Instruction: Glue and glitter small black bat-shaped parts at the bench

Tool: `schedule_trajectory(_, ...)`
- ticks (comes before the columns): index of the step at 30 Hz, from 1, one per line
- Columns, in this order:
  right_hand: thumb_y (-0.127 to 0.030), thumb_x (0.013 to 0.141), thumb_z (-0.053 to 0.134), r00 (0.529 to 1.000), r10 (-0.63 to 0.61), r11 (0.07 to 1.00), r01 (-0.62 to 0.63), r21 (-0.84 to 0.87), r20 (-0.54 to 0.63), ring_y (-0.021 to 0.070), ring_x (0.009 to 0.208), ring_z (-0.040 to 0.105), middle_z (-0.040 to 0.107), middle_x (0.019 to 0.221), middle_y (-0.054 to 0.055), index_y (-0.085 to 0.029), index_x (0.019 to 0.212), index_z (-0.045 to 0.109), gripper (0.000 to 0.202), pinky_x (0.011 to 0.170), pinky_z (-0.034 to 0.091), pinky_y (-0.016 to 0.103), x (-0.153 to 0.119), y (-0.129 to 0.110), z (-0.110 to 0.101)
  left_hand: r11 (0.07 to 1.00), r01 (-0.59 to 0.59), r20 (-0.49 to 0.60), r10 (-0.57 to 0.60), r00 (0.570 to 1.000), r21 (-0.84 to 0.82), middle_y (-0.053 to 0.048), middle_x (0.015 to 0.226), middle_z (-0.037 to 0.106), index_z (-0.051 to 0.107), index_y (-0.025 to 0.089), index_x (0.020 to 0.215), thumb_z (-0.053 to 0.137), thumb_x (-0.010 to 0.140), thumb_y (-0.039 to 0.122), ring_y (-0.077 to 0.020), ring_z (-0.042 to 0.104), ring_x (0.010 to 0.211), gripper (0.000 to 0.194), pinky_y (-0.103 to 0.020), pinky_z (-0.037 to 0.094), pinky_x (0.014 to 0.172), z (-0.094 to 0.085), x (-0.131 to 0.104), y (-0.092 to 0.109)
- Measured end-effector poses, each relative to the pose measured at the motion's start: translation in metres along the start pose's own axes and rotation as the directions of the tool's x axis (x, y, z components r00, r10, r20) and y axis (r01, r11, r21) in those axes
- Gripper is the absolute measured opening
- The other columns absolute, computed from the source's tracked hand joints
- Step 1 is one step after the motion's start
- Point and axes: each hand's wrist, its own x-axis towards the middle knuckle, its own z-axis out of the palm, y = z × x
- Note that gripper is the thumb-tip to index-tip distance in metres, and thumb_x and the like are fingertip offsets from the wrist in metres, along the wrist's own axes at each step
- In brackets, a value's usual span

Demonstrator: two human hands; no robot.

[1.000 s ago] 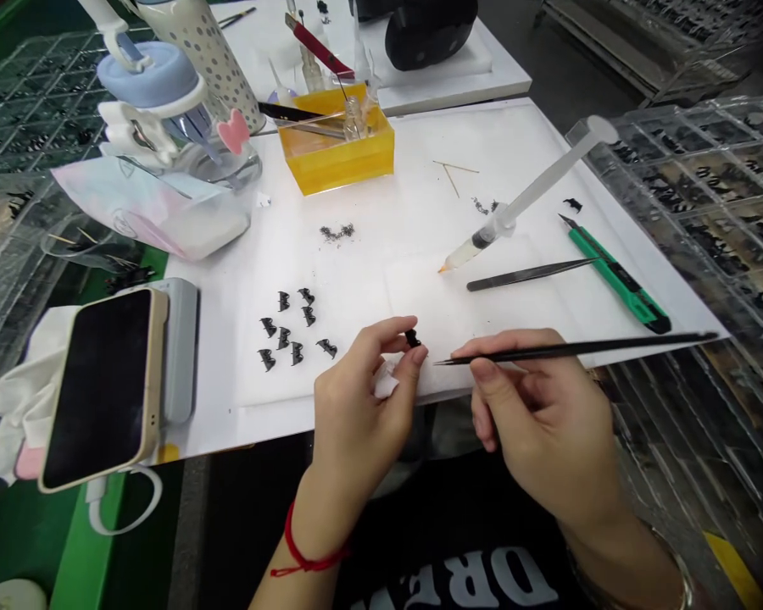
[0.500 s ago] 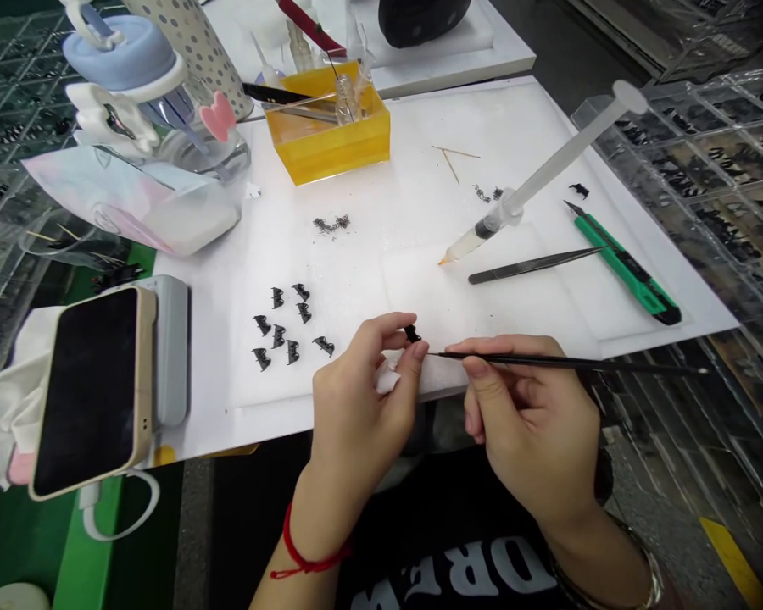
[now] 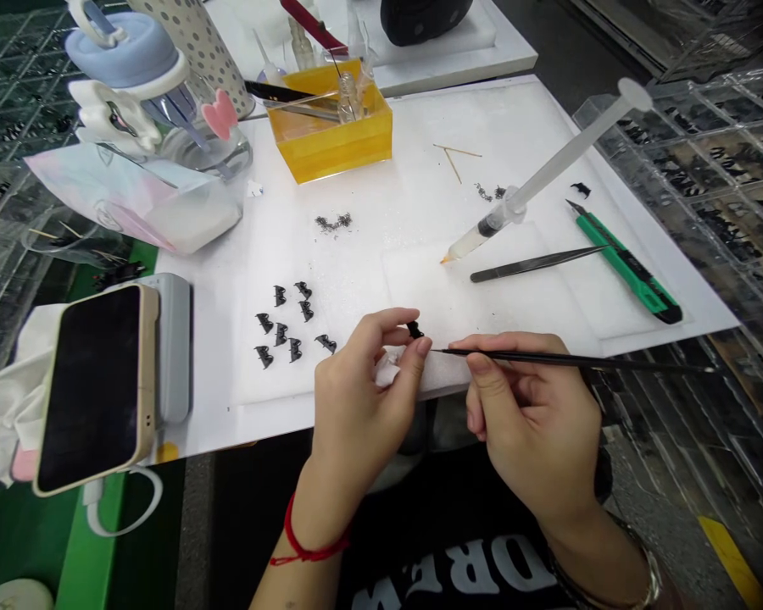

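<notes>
Between the thumb and forefinger of my left hand (image 3: pixel 369 390) is a small black piece (image 3: pixel 414 329), and some white tissue (image 3: pixel 387 368) shows against the palm. My right hand (image 3: pixel 527 415) pinches a thin black brush (image 3: pixel 547 358), its fine tip pointing left, close to my left thumb. Whether the tip touches the piece is too small to tell. Several small black bat-shaped pieces (image 3: pixel 281 333) lie on the white foam sheet (image 3: pixel 356 280) left of my hands. Beyond my right hand are grey tweezers (image 3: pixel 534 264) and a syringe (image 3: pixel 547 169) with an orange tip.
A green cutter (image 3: pixel 629 267) lies at the right. Behind stands a yellow box (image 3: pixel 331 144) of tools. On the left are a phone (image 3: pixel 92 385), a pouch (image 3: pixel 146 199) and a blue-lidded cup (image 3: pixel 124 51). Clear compartment trays (image 3: pixel 731 178) flank the table.
The view has shifted very slightly. Both hands keep nearly the same pose, with the black piece and the brush still held.
</notes>
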Motion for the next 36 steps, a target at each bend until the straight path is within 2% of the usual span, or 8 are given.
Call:
schedule_trajectory(4,-0.016,0.086,0.060,1.000,0.000,0.999,0.001,0.034,-0.028,0.0031,0.038,0.051,0.066,0.086,0.001,-0.020,0.092,0.057,0.008,0.031,0.041,0.018,0.0009,-0.0014,0.0018,1.000,-0.012,0.008,0.012,1.000,0.014,0.005,0.080,0.069,0.063,0.023,0.106,0.066,0.084,0.024,-0.0075,0.064,0.065,0.023,-0.020,0.053,0.076,0.0004,-0.0002,-0.0010)
schedule_trajectory(9,-0.016,0.084,0.062,0.998,0.024,0.999,-0.022,0.041,-0.051,0.0043,0.038,0.051,0.066,0.076,0.000,-0.018,0.092,0.058,0.009,0.031,0.041,0.018,-0.0014,-0.0024,0.0031,0.999,-0.030,0.008,0.030,1.000,0.028,0.004,0.081,0.070,0.063,0.022,0.105,0.065,0.084,0.023,-0.0088,0.065,0.070,0.022,-0.019,0.054,0.076,0.0001,-0.0005,-0.0004)
schedule_trajectory(13,-0.017,0.082,0.064,0.996,0.038,0.999,-0.038,0.005,-0.078,0.0041,0.040,0.050,0.068,0.083,0.004,-0.017,0.092,0.060,0.011,0.032,0.040,0.019,-0.0032,-0.0010,0.0041,1.000,-0.012,0.017,0.011,1.000,0.029,0.003,0.080,0.069,0.063,0.021,0.105,0.065,0.084,0.023,-0.0109,0.066,0.070,0.021,-0.021,0.055,0.076,-0.0005,0.0003,0.0013)
schedule_trajectory(19,-0.018,0.081,0.066,0.995,0.026,1.000,-0.027,-0.009,-0.098,0.0048,0.040,0.050,0.068,0.081,0.002,-0.018,0.092,0.060,0.011,0.033,0.040,0.019,-0.0026,0.0007,0.0048,1.000,0.012,0.006,-0.012,1.000,0.025,0.002,0.077,0.069,0.062,0.023,0.103,0.065,0.083,0.027,-0.0131,0.065,0.062,0.020,-0.027,0.057,0.074,-0.0001,-0.0008,0.0018)
schedule_trajectory(26,-0.020,0.081,0.066,0.993,0.047,0.999,-0.048,-0.008,-0.105,0.0049,0.041,0.050,0.068,0.081,0.003,-0.018,0.091,0.061,0.011,0.032,0.040,0.019,-0.0017,0.0007,0.0054,0.999,0.045,0.011,-0.044,0.999,-0.016,0.002,0.077,0.069,0.063,0.023,0.103,0.066,0.083,0.026,-0.0146,0.068,0.071,0.020,-0.028,0.056,0.079,0.0006,-0.0020,0.0010)
schedule_trajectory(28,-0.020,0.081,0.066,0.992,0.046,0.999,-0.047,-0.008,-0.116,0.0051,0.040,0.050,0.068,0.081,0.003,-0.018,0.090,0.061,0.011,0.032,0.039,0.019,-0.0021,0.0003,0.0056,0.998,0.059,0.014,-0.058,0.998,-0.034,0.002,0.076,0.069,0.063,0.023,0.102,0.066,0.083,0.026,-0.0161,0.070,0.075,0.020,-0.027,0.057,0.075,-0.0006,-0.0012,0.0009)
schedule_trajectory(33,-0.020,0.081,0.065,0.991,0.042,0.999,-0.045,-0.025,-0.129,0.0059,0.040,0.050,0.064,0.071,0.000,-0.018,0.089,0.061,0.009,0.032,0.040,0.019,-0.0028,-0.0004,0.0066,0.995,0.086,0.023,-0.085,0.996,-0.058,0.000,0.076,0.070,0.063,0.023,0.101,0.067,0.082,0.027,-0.0178,0.070,0.073,0.019,-0.024,0.054,0.054,-0.0027,-0.0002,0.0012)
schedule_trajectory(36,-0.020,0.081,0.065,0.991,0.041,0.999,-0.045,-0.030,-0.127,0.0058,0.039,0.050,0.065,0.072,0.000,-0.018,0.088,0.061,0.009,0.032,0.040,0.019,-0.0025,-0.0001,0.0069,0.992,0.100,0.025,-0.099,0.995,-0.075,0.000,0.076,0.070,0.063,0.023,0.101,0.067,0.082,0.027,-0.0180,0.070,0.073,0.019,-0.024,0.054,0.053,-0.0023,-0.0008,0.0013)
